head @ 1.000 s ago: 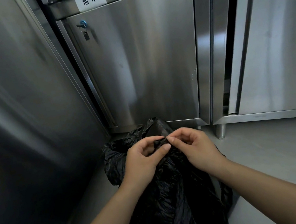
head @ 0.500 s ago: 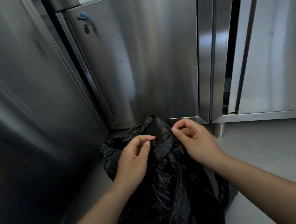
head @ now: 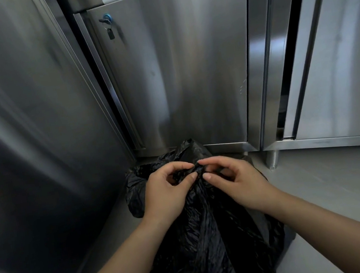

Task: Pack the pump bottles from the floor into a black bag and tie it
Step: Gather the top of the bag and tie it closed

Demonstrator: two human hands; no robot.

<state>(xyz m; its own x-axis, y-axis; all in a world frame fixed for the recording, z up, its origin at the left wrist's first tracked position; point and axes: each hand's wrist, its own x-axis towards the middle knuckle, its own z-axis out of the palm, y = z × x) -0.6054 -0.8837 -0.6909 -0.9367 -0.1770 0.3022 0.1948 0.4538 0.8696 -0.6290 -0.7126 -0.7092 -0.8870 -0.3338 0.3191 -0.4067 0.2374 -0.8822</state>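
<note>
A crumpled black plastic bag (head: 210, 244) stands on the grey floor in front of the steel cabinets. Its top is gathered into a bunch between my two hands. My left hand (head: 166, 190) pinches the gathered plastic from the left with thumb and fingers curled. My right hand (head: 233, 182) pinches the same bunch from the right, fingertips almost touching the left ones. A loose flap of the bag sticks up behind the hands. No pump bottles are visible; the bag hides whatever is inside.
A steel cabinet door (head: 177, 66) with a blue lock and hanging key (head: 108, 27) faces me. A tall steel panel (head: 21, 138) closes the left side. Another steel unit (head: 338, 52) on a round leg (head: 272, 159) stands at right, with grey floor (head: 335, 187) below.
My hands, which had drawn slightly apart half a second ago, have come back together on the gathered top of the bag. The camera has tilted slightly.
</note>
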